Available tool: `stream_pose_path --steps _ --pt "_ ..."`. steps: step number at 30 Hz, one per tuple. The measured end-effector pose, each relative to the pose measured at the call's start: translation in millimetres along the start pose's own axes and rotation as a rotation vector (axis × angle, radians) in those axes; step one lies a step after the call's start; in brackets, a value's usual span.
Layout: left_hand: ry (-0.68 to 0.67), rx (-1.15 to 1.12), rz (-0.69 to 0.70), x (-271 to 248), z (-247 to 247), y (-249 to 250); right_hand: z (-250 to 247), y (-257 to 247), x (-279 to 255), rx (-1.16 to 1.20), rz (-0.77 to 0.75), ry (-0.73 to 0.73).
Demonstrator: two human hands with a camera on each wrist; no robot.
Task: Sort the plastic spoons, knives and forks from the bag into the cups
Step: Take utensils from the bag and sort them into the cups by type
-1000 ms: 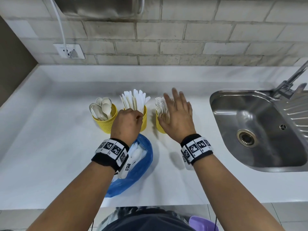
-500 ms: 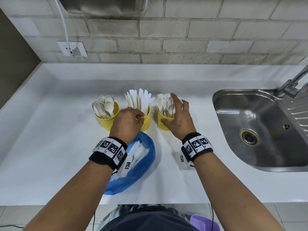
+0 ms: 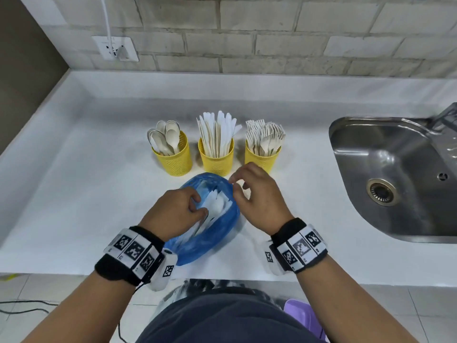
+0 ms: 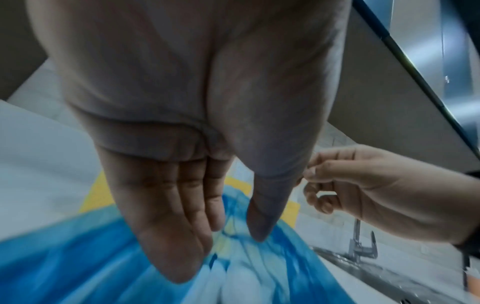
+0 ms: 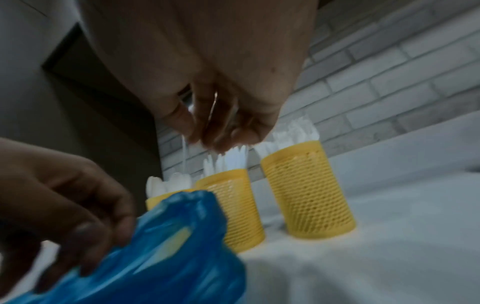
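Three yellow mesh cups stand in a row: spoons (image 3: 170,154), knives (image 3: 216,154), forks (image 3: 263,152). Just in front of them lies the blue bag (image 3: 210,233), its mouth open, with white cutlery (image 3: 215,206) inside. My left hand (image 3: 200,206) reaches into that mouth; in the left wrist view its fingers (image 4: 182,216) are stretched out over the cutlery, thumb apart, nothing between them. My right hand (image 3: 235,184) hovers at the bag's right rim, fingers curled with thumb against index, and holds nothing I can see. In the right wrist view its fingertips (image 5: 215,142) are above the bag (image 5: 155,246).
A steel sink (image 3: 385,181) with a faucet (image 3: 445,117) lies to the right. A wall socket (image 3: 116,49) sits on the brick wall behind. The white counter (image 3: 74,194) has its front edge close behind my wrists.
Both hands have pulled back from the cups to the bag. The left left the knife cup and went into the bag's mouth. The right left the fork cup and curled its fingers.
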State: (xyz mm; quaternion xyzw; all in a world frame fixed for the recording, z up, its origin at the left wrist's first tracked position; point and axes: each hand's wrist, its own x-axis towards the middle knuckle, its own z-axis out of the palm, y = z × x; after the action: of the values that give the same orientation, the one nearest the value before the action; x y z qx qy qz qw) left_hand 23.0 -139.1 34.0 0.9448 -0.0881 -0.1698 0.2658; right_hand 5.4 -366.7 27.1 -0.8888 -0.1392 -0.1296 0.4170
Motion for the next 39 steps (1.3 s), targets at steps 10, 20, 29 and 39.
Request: stream_pose_path --steps 10,20,29,39 --pt "-0.063 0.178 -0.079 -10 50 -17 34 0 -30 -0.504 0.015 -0.669" --pt "-0.01 0.195 -0.101 -1 62 -2 35 -1 -24 -0.466 0.134 -0.77" --pt "-0.001 0.296 -0.132 5 72 9 30 3 -29 -0.342 0.238 -0.757" --pt "-0.043 0.377 -0.139 12 76 9 31 10 -25 -0.332 0.155 -0.716"
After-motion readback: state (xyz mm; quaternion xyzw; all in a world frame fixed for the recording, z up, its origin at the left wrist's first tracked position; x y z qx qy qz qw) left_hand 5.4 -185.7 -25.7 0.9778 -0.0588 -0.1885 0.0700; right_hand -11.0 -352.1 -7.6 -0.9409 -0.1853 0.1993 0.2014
